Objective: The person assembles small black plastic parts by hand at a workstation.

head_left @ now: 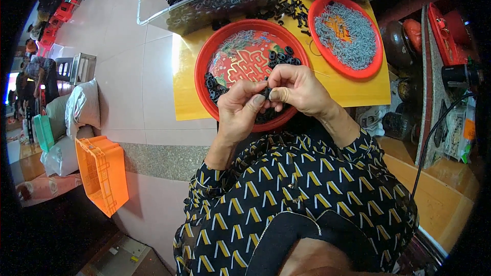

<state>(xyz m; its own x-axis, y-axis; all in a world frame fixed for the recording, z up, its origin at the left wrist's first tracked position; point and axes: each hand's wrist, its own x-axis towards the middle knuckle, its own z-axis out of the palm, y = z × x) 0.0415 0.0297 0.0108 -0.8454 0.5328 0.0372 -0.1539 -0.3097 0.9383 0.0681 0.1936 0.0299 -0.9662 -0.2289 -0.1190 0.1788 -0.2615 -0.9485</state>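
My left hand (pixel 240 108) and my right hand (pixel 300 92) meet over the near part of a red round tray (pixel 200 61). Pinched between their fingertips is a small black plastic part (pixel 266 92), mostly hidden by the fingers. Inside the tray, black oval parts (pixel 283 57) lie in a heap at the right, with more at the left edge and under my hands. A loose pile of grey screws (pixel 240 41) lies at the tray's far side, over a red and gold pattern.
A second red tray (pixel 379 46) full of grey screws stands at the right on the yellow table (pixel 185 92). Behind are clear bins (pixel 153 20) of black parts and scattered black pieces (pixel 294 10). An orange crate (pixel 110 174) sits on the floor at left, near white sacks (pixel 84 107).
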